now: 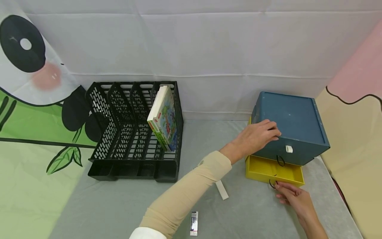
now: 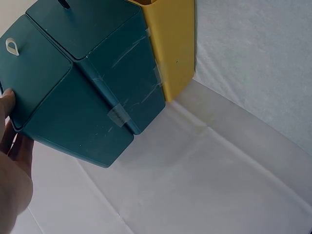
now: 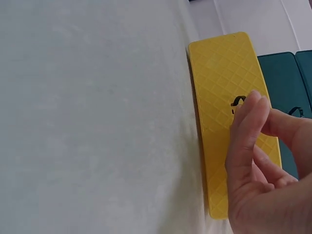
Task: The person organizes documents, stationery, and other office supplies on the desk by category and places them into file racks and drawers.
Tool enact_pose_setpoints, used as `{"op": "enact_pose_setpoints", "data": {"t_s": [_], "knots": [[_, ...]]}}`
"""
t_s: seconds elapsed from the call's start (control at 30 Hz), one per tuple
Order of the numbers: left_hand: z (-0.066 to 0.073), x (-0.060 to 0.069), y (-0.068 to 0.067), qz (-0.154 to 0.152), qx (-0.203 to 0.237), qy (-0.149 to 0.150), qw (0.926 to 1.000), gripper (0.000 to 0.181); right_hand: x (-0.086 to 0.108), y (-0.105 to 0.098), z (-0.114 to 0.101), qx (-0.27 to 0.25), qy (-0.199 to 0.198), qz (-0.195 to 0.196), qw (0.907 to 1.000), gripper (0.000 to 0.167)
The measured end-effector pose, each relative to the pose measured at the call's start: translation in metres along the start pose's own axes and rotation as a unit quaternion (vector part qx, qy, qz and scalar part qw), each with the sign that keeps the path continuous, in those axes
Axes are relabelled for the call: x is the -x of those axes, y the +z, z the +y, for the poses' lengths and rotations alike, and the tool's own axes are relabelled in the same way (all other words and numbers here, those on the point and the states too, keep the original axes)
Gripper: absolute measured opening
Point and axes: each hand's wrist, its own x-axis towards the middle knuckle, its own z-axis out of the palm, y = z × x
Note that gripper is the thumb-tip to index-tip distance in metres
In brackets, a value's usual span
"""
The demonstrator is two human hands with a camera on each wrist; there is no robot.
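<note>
My left hand (image 1: pixel 257 135) grips the top front edge of a blue drawer unit (image 1: pixel 293 114), its thumb on the front face in the left wrist view. Beneath the blue drawers, a yellow drawer (image 1: pixel 253 176) stands partly pulled out, its inside floor showing. At its front, the thumb and fingertips of my right hand (image 1: pixel 293 197) pinch a black loop pull (image 1: pixel 271 184). The right wrist view shows the yellow drawer's quilted front (image 3: pixel 219 78) close behind that hand. A white loop tab (image 1: pixel 288 149) and another black loop (image 1: pixel 280 161) hang on the blue fronts.
A black slotted desk organizer (image 1: pixel 134 166) stands at the left, with books (image 1: pixel 167 119) leaning in its right compartment. On the grey cloth lie a small labelled box (image 1: pixel 194 224) and a white strip (image 1: pixel 222 190), partly behind the left sleeve. A pale cloth backdrop (image 1: pixel 215 49) hangs behind.
</note>
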Motion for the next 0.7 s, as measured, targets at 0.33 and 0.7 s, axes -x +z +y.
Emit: {"op": "enact_pose_setpoints", "data": {"t_s": [0.33,0.7], "knots": [[-0.001,0.000,0.005,0.011,-0.004,0.000,0.9999,0.022,0.026,-0.002,0.021,0.026,0.022,-0.007,0.9994,0.060],[0.000,0.001,0.005,0.017,-0.010,0.000,0.9998,0.022,0.049,0.004,0.044,0.044,0.034,0.003,0.9985,0.071]]}}
